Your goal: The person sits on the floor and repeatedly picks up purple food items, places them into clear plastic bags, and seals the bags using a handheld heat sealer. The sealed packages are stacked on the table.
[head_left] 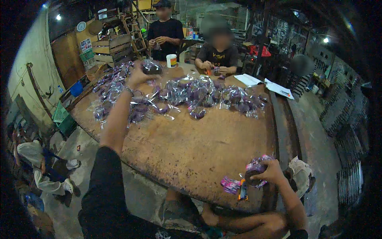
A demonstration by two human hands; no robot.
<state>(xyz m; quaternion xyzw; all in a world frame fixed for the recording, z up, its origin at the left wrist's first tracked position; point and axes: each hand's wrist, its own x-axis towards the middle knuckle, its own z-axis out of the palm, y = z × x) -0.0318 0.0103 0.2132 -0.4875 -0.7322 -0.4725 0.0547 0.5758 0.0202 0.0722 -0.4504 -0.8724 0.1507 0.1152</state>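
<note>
Your left hand has its fingers closed round a shiny packet by the pile; your right hand clamps a dark roll near the table edge. Slick wrapping could slip.

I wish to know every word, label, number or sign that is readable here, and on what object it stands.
Printed wording is not copied out here; this is where it shows.
Black T-shirt: light chest lettering, partly legible.
White tub: coloured label, too small to read.
Wall clock: any numerals too small.
Wall posters: too small.
Pink printed strips: too blurred.
Dark roll in the right hand: nothing readable.
</note>
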